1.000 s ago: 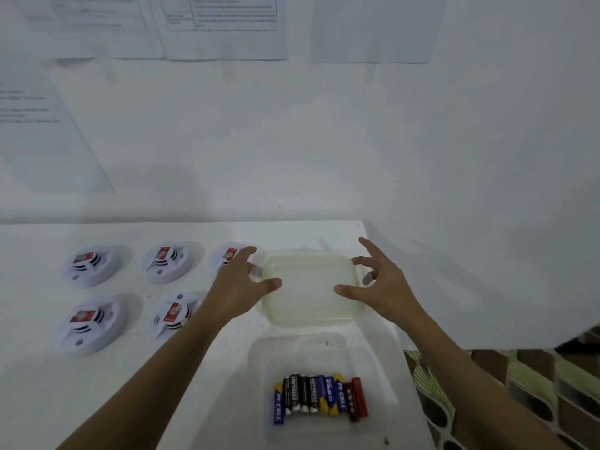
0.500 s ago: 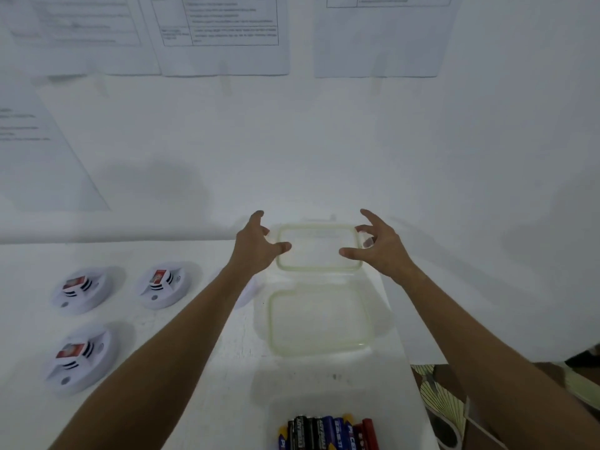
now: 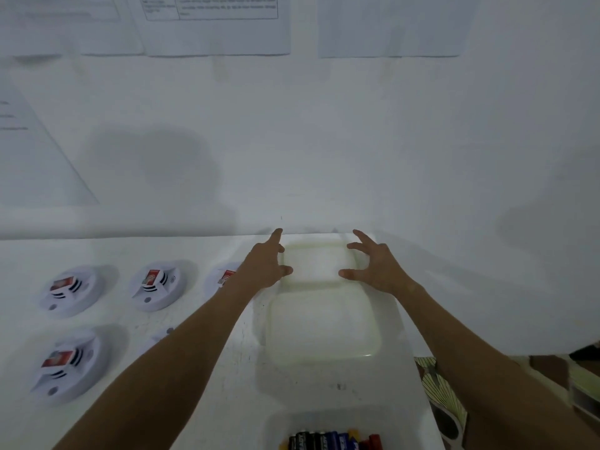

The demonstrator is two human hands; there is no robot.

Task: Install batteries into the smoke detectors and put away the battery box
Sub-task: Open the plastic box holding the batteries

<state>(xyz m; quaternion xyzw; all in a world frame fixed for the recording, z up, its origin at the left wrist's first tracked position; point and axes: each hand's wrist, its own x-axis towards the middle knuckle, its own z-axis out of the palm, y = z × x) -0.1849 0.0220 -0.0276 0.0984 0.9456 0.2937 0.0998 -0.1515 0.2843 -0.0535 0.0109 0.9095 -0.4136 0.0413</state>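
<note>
We see a white table [image 3: 201,401] carrying smoke detectors [image 3: 69,292] left of a translucent lid [image 3: 321,329], with the battery box [image 3: 344,431] nearer us behind it.

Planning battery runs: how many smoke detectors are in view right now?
5, two partly hidden: back row far left, back row middle, one behind the left wrist, front left, and a sliver beside the left forearm. More may be hidden.

Bare table [image 3: 324,388] strip between lid [image 3: 321,329] and battery box [image 3: 272,430]. Detectors [image 3: 156,287] crowd left side. Wall [image 3: 324,157] blocks directly behind far tray [image 3: 319,245]. Table edge drops off right.
</note>
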